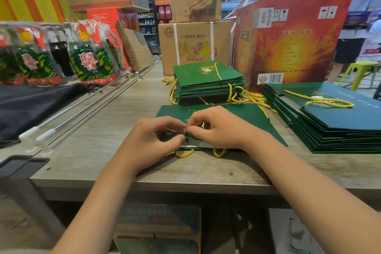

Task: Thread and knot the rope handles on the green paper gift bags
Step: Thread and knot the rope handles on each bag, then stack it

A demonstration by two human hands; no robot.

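The green bag (247, 117) lies flat at the worktop (123, 109) edge, mouth toward the person, so the left hand (150, 140) can pinch its rim steady while the right hand (216, 128) pinches the gold rope (198, 124) there, probably knotting.

A grey wood-grain table (107, 121) carried everything, and directly under both hands lay a flat green gift bag (253, 115) with yellow rope loops (184, 153) poking out at its near edge. Just beyond the hands sat a stack of green bags (208, 82) with yellow cords spilling beside it, and to the right of the right hand a taller stack of bags (338, 126) topped by a yellow rope handle (321, 101). Farther back stood a brown carton (193, 45) and a red box (288, 43), while left of the left hand lay two metal rods (86, 107), a black cloth (31, 105) and packaged bottles (86, 57).
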